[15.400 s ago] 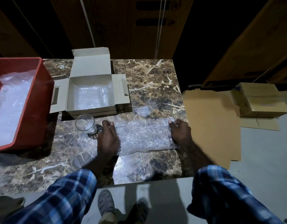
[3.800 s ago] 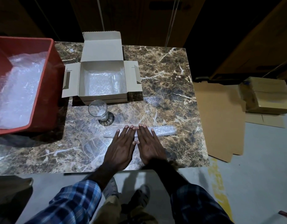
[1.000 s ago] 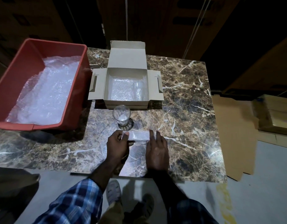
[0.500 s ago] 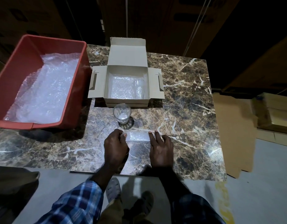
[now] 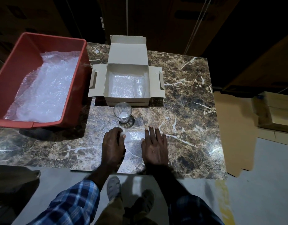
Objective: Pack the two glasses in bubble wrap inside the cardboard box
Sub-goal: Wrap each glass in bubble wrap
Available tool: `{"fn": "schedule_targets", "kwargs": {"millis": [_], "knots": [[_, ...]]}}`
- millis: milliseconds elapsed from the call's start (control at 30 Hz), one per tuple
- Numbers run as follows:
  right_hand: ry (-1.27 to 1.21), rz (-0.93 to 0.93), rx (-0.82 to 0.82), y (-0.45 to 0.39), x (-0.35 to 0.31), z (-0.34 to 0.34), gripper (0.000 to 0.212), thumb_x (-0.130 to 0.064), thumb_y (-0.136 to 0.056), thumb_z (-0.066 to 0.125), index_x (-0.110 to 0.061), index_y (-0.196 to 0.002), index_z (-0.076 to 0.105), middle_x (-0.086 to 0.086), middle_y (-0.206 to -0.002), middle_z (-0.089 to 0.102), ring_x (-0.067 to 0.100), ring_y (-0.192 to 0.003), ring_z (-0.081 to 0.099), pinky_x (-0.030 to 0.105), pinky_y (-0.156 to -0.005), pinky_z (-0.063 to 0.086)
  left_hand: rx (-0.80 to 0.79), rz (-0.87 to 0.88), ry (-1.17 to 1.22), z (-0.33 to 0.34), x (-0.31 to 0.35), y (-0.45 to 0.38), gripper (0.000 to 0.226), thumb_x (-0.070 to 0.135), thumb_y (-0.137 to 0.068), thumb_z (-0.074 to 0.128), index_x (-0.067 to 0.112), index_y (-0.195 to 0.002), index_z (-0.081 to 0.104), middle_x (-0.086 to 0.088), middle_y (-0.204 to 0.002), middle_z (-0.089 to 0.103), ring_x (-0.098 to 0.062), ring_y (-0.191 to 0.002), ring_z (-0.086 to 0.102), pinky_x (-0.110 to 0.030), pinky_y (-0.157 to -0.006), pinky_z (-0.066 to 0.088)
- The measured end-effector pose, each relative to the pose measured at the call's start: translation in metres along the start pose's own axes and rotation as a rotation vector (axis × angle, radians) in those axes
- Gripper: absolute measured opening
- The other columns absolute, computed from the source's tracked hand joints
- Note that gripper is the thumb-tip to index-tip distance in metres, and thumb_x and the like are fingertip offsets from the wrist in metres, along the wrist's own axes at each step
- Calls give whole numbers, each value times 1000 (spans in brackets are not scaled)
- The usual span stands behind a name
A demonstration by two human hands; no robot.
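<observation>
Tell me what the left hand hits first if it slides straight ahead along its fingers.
Probably the upright glass just beyond the left hand; the cardboard box stands behind it. Depth is hard to judge.

Single head-worn wide-angle view, looking steeply down and forward, close above the marble table (image 5: 188, 98)

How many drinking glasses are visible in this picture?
2. One glass stands upright on the table in front of the cardboard box; another glass lies inside it, on the right side.
</observation>
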State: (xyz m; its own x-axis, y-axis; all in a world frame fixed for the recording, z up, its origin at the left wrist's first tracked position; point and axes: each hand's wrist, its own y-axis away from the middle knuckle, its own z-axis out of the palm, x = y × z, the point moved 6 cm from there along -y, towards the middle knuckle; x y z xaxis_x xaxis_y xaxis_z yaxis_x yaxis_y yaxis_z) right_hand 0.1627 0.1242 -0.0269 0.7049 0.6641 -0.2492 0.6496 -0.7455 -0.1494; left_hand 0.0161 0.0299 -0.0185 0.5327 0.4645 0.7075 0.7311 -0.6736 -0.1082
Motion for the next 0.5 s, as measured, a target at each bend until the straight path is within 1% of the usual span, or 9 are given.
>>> {"fn": "schedule_targets", "kwargs": {"millis": [33,100,167,233,300,333,400,433,500], "knots": [[-14,-27,8,0,-2,3,48,-30,-100,37,-6,-136,59,13,-145,54,33,-140,44,50,-116,24,0,17,-7,0,0,0,11,8,-94,62,8,-106,61,-4,-94,62,-27,-88,54,-22,-74,28],[-26,-68,4,2,-2,8,48,-23,-98,37,-3,-137,58,15,-144,55,35,-139,45,49,-117,23,16,80,-44,-2,4,2,21,9,-94,56,6,-113,64,-10,-106,61,-30,-96,55,-23,-82,32],[-33,-95,0,4,-2,11,49,-19,-96,36,-1,-137,57,18,-142,56,36,-137,47,49,-117,23,23,198,-118,-3,15,8,32,2,-89,55,3,-120,64,-15,-122,57,-33,-111,52,-31,-95,37],[-38,-106,-10,3,-1,12,49,-17,-95,37,0,-137,57,18,-142,56,37,-137,47,50,-117,23,-19,354,-165,3,29,18,40,-1,-88,57,1,-127,61,-18,-137,53,-34,-130,46,-42,-109,35],[-27,-105,-28,3,-1,13,50,-17,-94,37,-2,-137,57,16,-142,56,35,-137,48,50,-116,23,-129,462,-193,20,33,29,47,3,-92,56,1,-138,54,-17,-151,45,-31,-144,36,-47,-118,28],[-19,-105,-39,3,-1,13,51,-18,-93,37,-3,-138,56,15,-143,56,34,-137,47,50,-116,24,-190,481,-231,29,31,33,52,6,-94,54,1,-144,47,-16,-156,38,-29,-149,28,-47,-121,23],[2,-108,-74,5,0,15,53,-18,-93,38,-5,-143,52,14,-147,52,32,-141,44,49,-116,22,-279,466,-332,43,22,38,58,13,-98,49,3,-153,34,-13,-163,26,-27,-153,17,-48,-123,17],[13,-112,-89,7,1,15,54,-20,-94,38,-5,-145,50,13,-150,49,31,-142,42,49,-116,22,-306,442,-371,46,18,40,58,18,-101,44,4,-155,29,-12,-164,22,-26,-154,14,-48,-124,16],[26,-116,-102,8,4,15,54,-23,-96,38,-5,-146,47,12,-151,47,29,-142,41,49,-115,22,-324,407,-415,43,11,40,56,27,-106,33,5,-156,26,-11,-165,22,-24,-154,13,-47,-124,15]]}}
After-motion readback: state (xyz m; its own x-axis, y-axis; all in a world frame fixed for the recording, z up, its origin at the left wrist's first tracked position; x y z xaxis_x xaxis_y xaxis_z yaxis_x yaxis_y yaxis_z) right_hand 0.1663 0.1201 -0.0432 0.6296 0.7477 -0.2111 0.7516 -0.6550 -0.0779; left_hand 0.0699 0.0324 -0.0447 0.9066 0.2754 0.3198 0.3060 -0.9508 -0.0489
